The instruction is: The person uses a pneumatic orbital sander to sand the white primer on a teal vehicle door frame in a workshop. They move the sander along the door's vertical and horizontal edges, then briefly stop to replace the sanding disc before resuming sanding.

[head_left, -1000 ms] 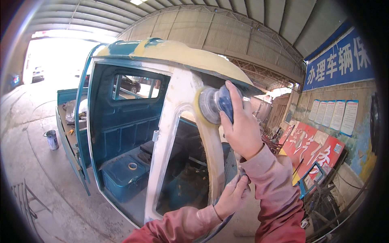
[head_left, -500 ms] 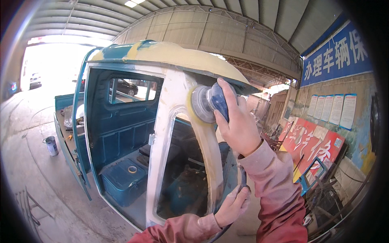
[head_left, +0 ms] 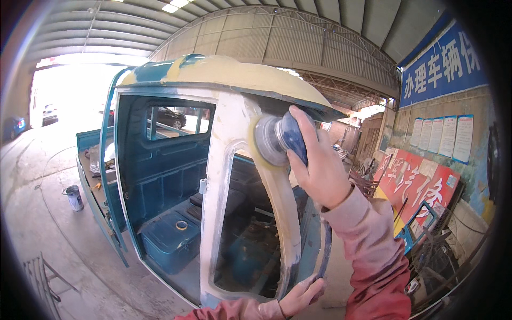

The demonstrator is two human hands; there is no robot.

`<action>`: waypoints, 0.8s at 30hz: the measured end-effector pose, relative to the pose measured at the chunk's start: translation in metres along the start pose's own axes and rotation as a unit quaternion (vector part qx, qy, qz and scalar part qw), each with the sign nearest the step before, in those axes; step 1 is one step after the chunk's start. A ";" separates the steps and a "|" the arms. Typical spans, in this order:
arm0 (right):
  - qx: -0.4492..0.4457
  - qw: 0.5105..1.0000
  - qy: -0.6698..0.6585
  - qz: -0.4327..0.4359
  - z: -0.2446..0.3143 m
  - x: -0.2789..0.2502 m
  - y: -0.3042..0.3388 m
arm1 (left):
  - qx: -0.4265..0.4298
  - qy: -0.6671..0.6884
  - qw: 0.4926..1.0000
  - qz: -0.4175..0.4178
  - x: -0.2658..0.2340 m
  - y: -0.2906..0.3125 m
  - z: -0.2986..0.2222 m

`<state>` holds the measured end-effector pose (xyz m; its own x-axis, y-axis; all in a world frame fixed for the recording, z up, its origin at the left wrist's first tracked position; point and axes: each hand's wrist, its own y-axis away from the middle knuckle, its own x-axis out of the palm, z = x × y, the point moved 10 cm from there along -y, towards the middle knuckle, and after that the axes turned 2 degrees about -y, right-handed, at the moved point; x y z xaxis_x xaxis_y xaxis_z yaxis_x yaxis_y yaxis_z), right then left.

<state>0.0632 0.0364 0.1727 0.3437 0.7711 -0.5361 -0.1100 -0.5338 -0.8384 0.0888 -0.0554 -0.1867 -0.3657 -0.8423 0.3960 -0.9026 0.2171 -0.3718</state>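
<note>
My right hand [head_left: 322, 173] is wrapped round the blue body of a disc sander [head_left: 290, 137]. Its round pad, yellowish at the rim, lies against the upper corner of a vehicle cab's pale door pillar [head_left: 274, 184], beside the narrow window opening [head_left: 248, 229]. Lower down, my left hand [head_left: 303, 296] is closed round a dark hose [head_left: 326, 248] that runs down from behind my right wrist; its upper end is hidden. The cab roof [head_left: 234, 72] carries cream-coloured patches over teal paint.
Through the doorway show a teal box [head_left: 170, 248] with a tape roll [head_left: 182, 225] on it. At left stand a paint bucket [head_left: 73, 198] and a metal stand [head_left: 45, 280]. A red sign board [head_left: 410, 178] and scrap parts [head_left: 432, 256] lean along the right wall.
The view has shifted slightly, so the cab sits a little lower and further right. The sander stays against the same pillar corner. My left hand appears lower along the hose.
</note>
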 end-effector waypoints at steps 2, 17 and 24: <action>-0.010 1.000 -0.008 0.006 0.005 -0.001 0.014 | 0.003 -0.045 0.999 -0.004 -0.006 0.012 0.013; -0.038 0.999 -0.008 -0.024 0.001 -0.009 0.019 | -0.062 -0.127 0.990 0.003 -0.040 0.083 0.063; -0.023 1.000 -0.007 -0.009 -0.006 -0.003 -0.007 | -0.042 -0.161 0.985 -0.055 -0.057 0.074 0.055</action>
<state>0.0683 0.0361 0.1807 0.3328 0.7848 -0.5228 -0.0618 -0.5350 -0.8426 0.0552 -0.0187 -0.2832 -0.1857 -0.9728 0.1384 -0.9531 0.1441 -0.2661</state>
